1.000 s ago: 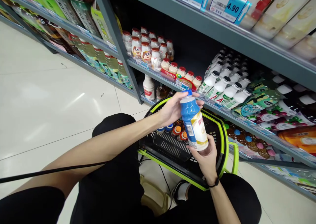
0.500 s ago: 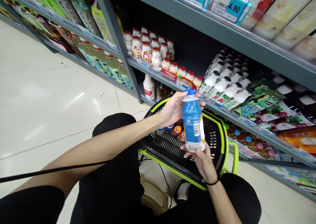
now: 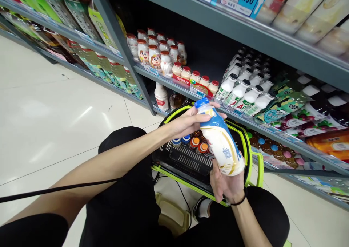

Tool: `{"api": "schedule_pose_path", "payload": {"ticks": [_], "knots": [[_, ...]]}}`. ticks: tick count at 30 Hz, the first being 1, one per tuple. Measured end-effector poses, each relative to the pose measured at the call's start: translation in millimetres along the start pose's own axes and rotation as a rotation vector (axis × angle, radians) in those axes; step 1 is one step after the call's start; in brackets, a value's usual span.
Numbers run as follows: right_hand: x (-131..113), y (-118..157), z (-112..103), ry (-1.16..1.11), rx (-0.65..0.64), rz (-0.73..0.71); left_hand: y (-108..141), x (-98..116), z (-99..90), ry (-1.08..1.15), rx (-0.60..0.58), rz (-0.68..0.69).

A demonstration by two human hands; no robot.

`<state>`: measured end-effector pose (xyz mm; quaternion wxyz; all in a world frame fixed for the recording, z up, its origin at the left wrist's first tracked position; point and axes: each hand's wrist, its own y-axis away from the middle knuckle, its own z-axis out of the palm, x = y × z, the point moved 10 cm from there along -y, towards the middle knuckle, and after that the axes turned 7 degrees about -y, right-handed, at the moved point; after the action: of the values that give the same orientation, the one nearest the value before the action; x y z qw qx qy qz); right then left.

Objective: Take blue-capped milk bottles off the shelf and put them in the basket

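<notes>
A white and blue plastic drink bottle [image 3: 219,140] with a blue cap is held tilted between both hands, its cap end up and to the left. My left hand [image 3: 191,121] grips it just below the cap, fingers around the neck and upper label. My right hand [image 3: 228,181] cups the bottle's base from below, palm up. Beneath the bottle stands a black basket [image 3: 188,161] with lime-green rims. Small bottles with orange caps [image 3: 198,145] and blue caps lie inside it, partly hidden by the bottle and my left hand.
Ahead, a grey shelf [image 3: 163,76] holds red-capped small bottles [image 3: 154,56] and black-capped white bottles [image 3: 240,90]. Purple and green drink packs [image 3: 297,121] lie to the right. The basket's green handle [image 3: 257,167] sticks out right. A beige stool [image 3: 173,214] stands on the floor.
The bottle has turned from its blue barcode side to a white side and tilted, its base swinging right. My right hand has rolled palm-up under the base. The view shifted slightly.
</notes>
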<state>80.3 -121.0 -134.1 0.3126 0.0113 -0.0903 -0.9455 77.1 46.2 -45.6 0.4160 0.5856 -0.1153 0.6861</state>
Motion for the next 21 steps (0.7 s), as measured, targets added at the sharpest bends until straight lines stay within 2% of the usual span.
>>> {"api": "schedule_pose_path", "payload": {"ticks": [3,5,8,10,12,14,15,16,18,21], "knots": [[-7.8,-2.1,-5.4,0.032,0.029,-0.015,-1.1,3.5,-4.2,-0.193,-0.013,0.010],[-17.7,-5.4,-17.1,0.111,0.109,-0.038,-2.3,5.6,-11.6,-0.390,0.009,0.011],[-44.7,-4.1,-49.4,0.319,0.372,-0.158,-4.2,-2.0,-22.2,-0.627,0.052,-0.011],[-63.6,4.1,-69.2,0.603,0.581,-0.217,-4.4,-17.3,-26.2,-0.760,0.066,-0.031],[-78.0,13.1,-78.2,1.092,0.762,-0.179,-3.9,-41.2,-25.8,-0.956,0.028,-0.050],[-78.3,16.6,-83.4,1.580,0.845,0.005,-2.6,-76.1,-23.7,-1.216,-0.079,-0.097],[-73.1,17.2,-88.1,1.731,0.838,0.122,-1.2,-98.3,-24.1,-1.346,-0.157,-0.149],[-65.8,18.4,-94.3,1.804,0.814,0.237,0.9,-121.4,-26.7,-1.460,-0.237,-0.211],[-48.2,20.7,-105.0,1.791,0.724,0.402,6.8,-165.1,-36.5,-1.609,-0.373,-0.338],[-32.2,21.5,-107.7,1.746,0.614,0.480,16.1,-213.5,-55.7,-1.686,-0.470,-0.455]]}}
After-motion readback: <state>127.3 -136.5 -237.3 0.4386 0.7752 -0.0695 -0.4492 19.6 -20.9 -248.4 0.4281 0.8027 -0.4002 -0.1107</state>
